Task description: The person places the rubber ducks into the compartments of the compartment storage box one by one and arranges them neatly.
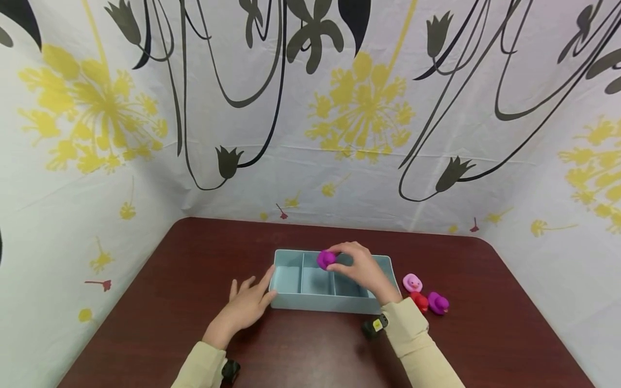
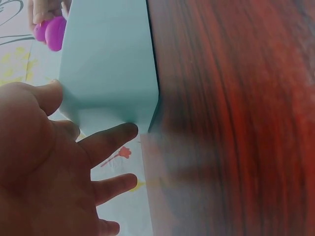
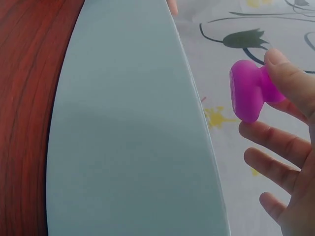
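The right hand (image 1: 356,265) has a narrow grip, thumb and forefinger pinching a smooth, rounded purple duck (image 1: 326,260) with a flat base; its other fingers reach out loosely. The duck is above the tray (image 1: 325,303), over the second compartment from the tray's left end. The tray is pale blue-green and matt, oblong with softly rounded corners and thin upright dividers. At its left end the left hand (image 1: 246,304), fingers spread and grasping nothing, touches the tray with its thumb and a fingertip. Just beyond the tray's right end a glossy pink duck (image 1: 412,283), a red duck (image 1: 419,302) and a second purple duck (image 1: 439,303) sit close together. Under the tray is a dark reddish table (image 1: 291,350) with streaky wood grain; behind the tray hangs a creased white cloth (image 1: 291,186) printed with yellow blooms and grey stems.
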